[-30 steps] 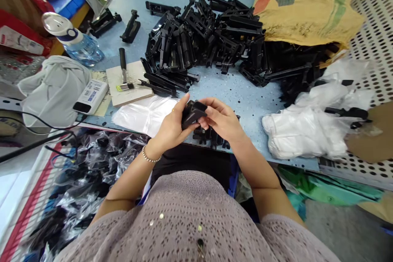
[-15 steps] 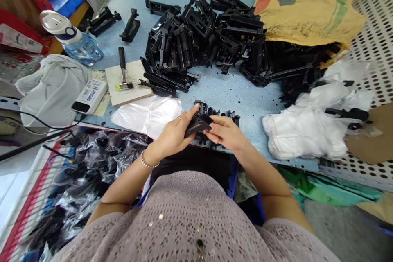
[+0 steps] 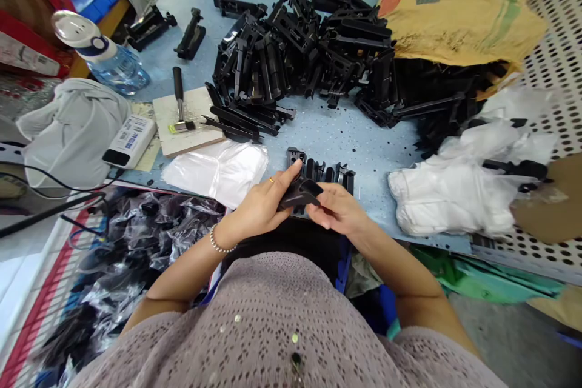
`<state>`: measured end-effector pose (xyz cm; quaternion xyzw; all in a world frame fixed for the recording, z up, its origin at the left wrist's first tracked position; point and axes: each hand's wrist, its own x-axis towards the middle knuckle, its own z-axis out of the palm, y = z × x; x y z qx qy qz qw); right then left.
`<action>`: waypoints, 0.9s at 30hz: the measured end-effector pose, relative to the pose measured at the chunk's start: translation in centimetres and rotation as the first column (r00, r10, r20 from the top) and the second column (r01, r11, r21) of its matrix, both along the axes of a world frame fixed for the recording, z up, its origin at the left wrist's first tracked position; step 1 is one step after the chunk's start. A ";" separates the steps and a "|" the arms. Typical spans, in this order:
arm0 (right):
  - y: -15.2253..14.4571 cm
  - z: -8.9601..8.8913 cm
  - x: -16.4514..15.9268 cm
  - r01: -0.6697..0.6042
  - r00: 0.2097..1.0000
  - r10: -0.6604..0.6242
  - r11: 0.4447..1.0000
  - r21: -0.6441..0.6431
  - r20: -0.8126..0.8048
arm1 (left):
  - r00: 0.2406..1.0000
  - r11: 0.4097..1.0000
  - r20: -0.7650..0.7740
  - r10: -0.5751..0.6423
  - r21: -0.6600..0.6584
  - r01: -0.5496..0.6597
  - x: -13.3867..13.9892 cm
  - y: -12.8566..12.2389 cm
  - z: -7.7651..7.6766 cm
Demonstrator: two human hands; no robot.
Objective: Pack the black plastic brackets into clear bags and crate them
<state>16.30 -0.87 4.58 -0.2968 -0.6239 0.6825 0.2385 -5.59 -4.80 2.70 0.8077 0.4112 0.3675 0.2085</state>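
Note:
My left hand is closed round a black plastic part, with the thumb along its top. At the part's right end, the fingers of my right hand are closed on it; their tips are partly hidden. Just beyond my hands, several similar black parts stand side by side near the table's front edge. A large heap of long black plastic parts lies farther back.
A small hammer rests on a board, left. White plastic bags lie in front of it. A water bottle and a white box stand farther left. On the right are a yellow sack and a white bundle.
Both hands have shifted slightly to the right with the black plastic part, and its right end has turned a little. More of the row behind shows.

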 end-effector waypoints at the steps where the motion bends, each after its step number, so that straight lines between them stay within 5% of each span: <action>1: 0.1 0.3 0.4 0.058 0.994 -0.072 0.986 0.154 0.081 | 1.000 1.000 -0.011 -0.003 -0.003 0.003 0.0 0.0 0.0; 3: 0.4 0.7 1.1 0.128 0.962 -0.213 0.903 0.411 0.170 | 1.000 1.000 -0.027 -0.001 -0.006 0.001 0.0 -0.1 0.1; 5: 0.9 0.7 1.5 0.152 0.953 -0.254 0.870 0.468 0.163 | 1.000 1.000 -0.022 0.011 -0.006 -0.011 0.1 -0.1 0.1; 6: 1.0 0.6 1.5 0.130 0.967 -0.205 0.906 0.403 0.150 | 1.000 1.000 -0.012 0.017 -0.008 -0.017 0.2 -0.1 0.0; 8: 1.0 0.0 1.1 -0.017 0.998 0.014 0.999 0.047 0.056 | 1.000 1.000 0.012 0.023 -0.012 -0.023 0.4 -0.1 -0.1; 10: 0.6 -0.6 0.6 -0.190 0.979 0.153 0.926 -0.328 -0.134 | 0.999 1.000 0.031 0.020 -0.008 -0.020 0.5 -0.1 -0.2; 12: 0.0 -0.8 0.1 -0.223 0.962 0.120 0.862 -0.455 -0.244 | 0.999 1.000 0.036 0.010 -0.005 -0.009 0.5 -0.1 -0.2; 14: -0.5 -0.6 0.0 -0.114 0.978 0.047 0.935 -0.335 -0.202 | 1.000 1.000 0.026 -0.004 -0.011 0.005 0.4 -0.2 -0.2; 16: -0.7 0.0 0.4 0.025 0.999 -0.026 0.999 -0.031 -0.030 | 1.000 1.000 -0.003 -0.012 -0.025 0.012 0.3 -0.3 -0.3; 17: -0.6 0.3 0.6 0.079 0.994 -0.088 0.988 0.134 0.062 | 1.000 0.999 -0.022 -0.010 -0.033 0.009 0.2 -0.4 -0.3; 19: -0.3 0.9 1.1 0.117 0.952 -0.232 0.879 0.462 0.201 | 0.998 0.999 -0.060 0.017 -0.048 -0.019 0.3 -0.5 -0.4; 23: 0.6 1.2 1.6 -0.046 0.876 -0.404 0.473 0.880 0.263 | 0.999 0.998 -0.016 0.044 -0.045 -0.044 0.4 -0.8 -0.4; 25: 0.8 1.2 1.5 -0.066 0.894 -0.370 0.447 0.892 0.252 | 0.999 0.999 0.032 0.011 -0.052 -0.009 0.4 -1.0 -0.3; 27: 0.9 1.2 1.2 -0.044 0.926 -0.291 0.553 0.832 0.242 | 0.998 0.996 0.068 -0.009 -0.087 0.015 0.3 -1.1 -0.3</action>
